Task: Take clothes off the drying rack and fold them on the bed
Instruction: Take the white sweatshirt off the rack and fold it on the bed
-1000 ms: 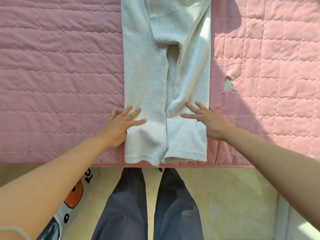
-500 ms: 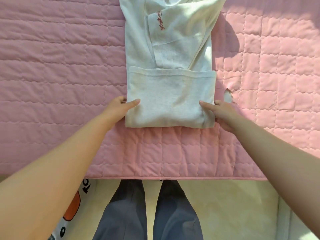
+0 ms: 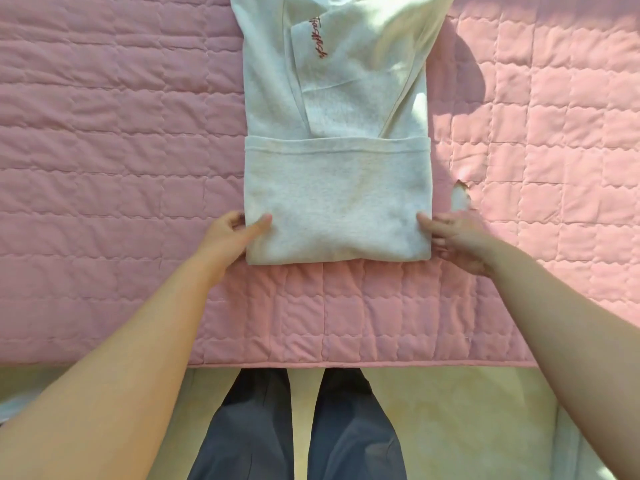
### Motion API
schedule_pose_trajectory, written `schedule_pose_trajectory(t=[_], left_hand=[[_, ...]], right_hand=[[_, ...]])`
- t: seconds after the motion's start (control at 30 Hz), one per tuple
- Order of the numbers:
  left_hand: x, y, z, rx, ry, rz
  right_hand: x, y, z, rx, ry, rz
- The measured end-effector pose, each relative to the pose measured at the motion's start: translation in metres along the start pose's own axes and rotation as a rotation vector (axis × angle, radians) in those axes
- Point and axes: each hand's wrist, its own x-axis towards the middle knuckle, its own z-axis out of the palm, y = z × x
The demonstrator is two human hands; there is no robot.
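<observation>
**Head view: both hands at the near fold of a grey garment that runs straight away from you**

A pink quilted bed cover [image 3: 104,168] fills most of the view, and its near edge runs across just ahead of your dark trouser legs [image 3: 249,427].

On its middle lies a light grey jersey garment [image 3: 337,202]. I cannot tell whether it is a top or trousers. Its long axis points directly away from you and runs out of the top of the view. The lower part is folded up over itself, with the hem [image 3: 337,147] lying straight across and the thick near fold facing you.

Your left hand [image 3: 228,237] holds the left corner of that fold and your right hand [image 3: 453,237] holds the right corner. Each pinches the fabric, with a thumb laid on top and the fingers curled at the side edge. How far the fingers reach underneath is hidden.

The hands sit level with each other, with the fold spanning the gap between them. Neither is nearer, so the next fold would likely call for both hands to lift together and carry the fold forward along the long axis.

A small tear in the cover [image 3: 462,195] sits just beside your right hand. Red lettering [image 3: 317,38] runs lengthwise on the far part.
</observation>
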Motion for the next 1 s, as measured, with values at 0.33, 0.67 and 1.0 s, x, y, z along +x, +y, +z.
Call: schedule_pose_trajectory(t=[0.33, 0.67, 1.0], left_hand=[[-0.005, -0.032, -0.007, 0.205, 0.115, 0.023], [0.037, -0.002, -0.015, 1.343, 0.257, 1.079], [0.060, 0.027, -0.015, 1.418, -0.099, 0.987]], right_hand=[[0.010, 0.032, -0.001, -0.457, 0.367, -0.149], [0.039, 0.000, -0.028, -1.636, 0.477, -1.002], [0.064, -0.027, -0.001, -1.652, 0.197, -0.990]])
